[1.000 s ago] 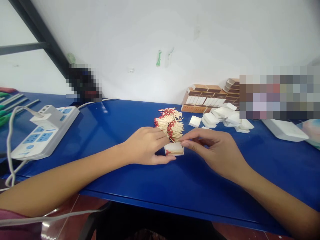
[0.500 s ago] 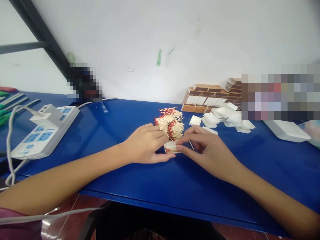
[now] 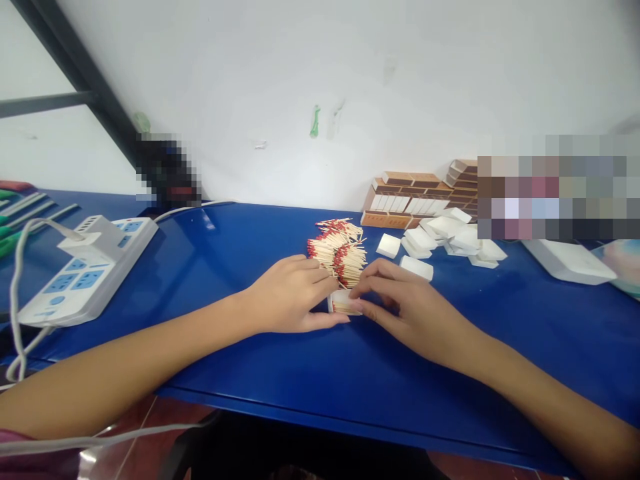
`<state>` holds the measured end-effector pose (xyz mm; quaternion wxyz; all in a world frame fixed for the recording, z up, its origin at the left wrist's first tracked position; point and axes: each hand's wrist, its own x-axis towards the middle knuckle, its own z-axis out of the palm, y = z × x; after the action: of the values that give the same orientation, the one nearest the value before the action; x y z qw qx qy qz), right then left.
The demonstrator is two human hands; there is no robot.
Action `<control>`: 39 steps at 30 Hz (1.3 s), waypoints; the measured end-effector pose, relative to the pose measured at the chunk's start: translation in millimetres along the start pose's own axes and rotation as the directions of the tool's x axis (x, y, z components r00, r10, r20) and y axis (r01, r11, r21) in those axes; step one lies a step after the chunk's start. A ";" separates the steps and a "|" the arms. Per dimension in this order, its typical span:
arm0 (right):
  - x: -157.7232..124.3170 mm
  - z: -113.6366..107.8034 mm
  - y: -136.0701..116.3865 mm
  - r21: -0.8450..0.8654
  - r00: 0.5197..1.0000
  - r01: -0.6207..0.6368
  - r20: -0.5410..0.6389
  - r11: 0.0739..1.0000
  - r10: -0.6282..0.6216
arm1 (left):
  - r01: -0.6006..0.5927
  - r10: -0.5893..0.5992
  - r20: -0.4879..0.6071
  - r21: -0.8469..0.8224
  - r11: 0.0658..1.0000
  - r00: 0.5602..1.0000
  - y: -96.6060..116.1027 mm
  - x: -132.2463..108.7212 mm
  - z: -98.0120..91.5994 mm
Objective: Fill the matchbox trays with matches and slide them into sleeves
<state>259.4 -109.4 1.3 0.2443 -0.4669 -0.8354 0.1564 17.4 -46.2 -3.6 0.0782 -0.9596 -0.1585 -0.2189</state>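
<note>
A small white matchbox tray (image 3: 342, 304) with red-tipped matches in it lies on the blue table (image 3: 280, 373). My left hand (image 3: 290, 293) curls round its left side, thumb along the near edge. From the right, my right hand (image 3: 400, 303) closes its fingers over the tray's right end and top. Just behind both hands lies a loose pile of matches (image 3: 338, 248) with red heads.
Several empty white trays (image 3: 450, 239) lie scattered right of the pile. Brown matchbox sleeves (image 3: 415, 195) are stacked against the wall. A white power strip (image 3: 83, 267) with a cable sits at the left, a white flat box (image 3: 570, 260) at the right.
My right hand has moved left and down from pinching above the tray to covering its right end. The left hand has stayed on the tray.
</note>
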 end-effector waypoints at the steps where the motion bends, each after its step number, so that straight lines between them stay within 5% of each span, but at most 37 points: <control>1: 0.2 -4.2 3.7 -0.054 1.000 -0.010 -0.021 0.998 0.009 | -0.005 0.005 0.006 -0.003 1.000 1.000 -0.2 -0.1 0.1; 5: -2.1 -19.4 22.8 -0.258 0.986 -0.166 -0.051 0.952 0.158 | -0.028 0.029 0.039 -0.035 0.999 0.999 0.0 -0.8 -0.4; 9: -6.9 -19.9 34.4 -0.289 0.974 -0.208 0.031 0.935 0.226 | -0.053 0.057 0.064 -0.065 0.996 0.996 0.4 -1.4 -2.0; 18: -1.1 -12.1 5.3 -0.111 0.999 -0.037 0.001 0.993 0.037 | -0.044 0.055 0.132 -0.082 0.996 0.990 1.0 -1.4 -0.9; 22: -2.1 -1.1 -9.0 -0.053 0.996 0.032 0.086 0.998 -0.027 | -0.022 0.032 0.111 -0.090 0.996 0.993 1.9 -1.8 0.1; 31: 5.1 2.8 7.2 -0.090 0.999 -0.025 -0.035 0.996 0.022 | -0.027 0.035 0.108 -0.072 0.997 0.994 2.0 -2.1 -0.7; 39: 8.7 20.5 14.6 -0.087 0.999 0.015 -0.030 0.996 -0.018 | -0.084 0.094 0.117 -0.083 0.993 0.989 3.0 -2.4 -1.3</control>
<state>254.4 -95.0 -20.6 0.2378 -0.4725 -0.8413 0.1109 15.9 -49.9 -3.8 0.0407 -0.9795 -0.1113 -0.1627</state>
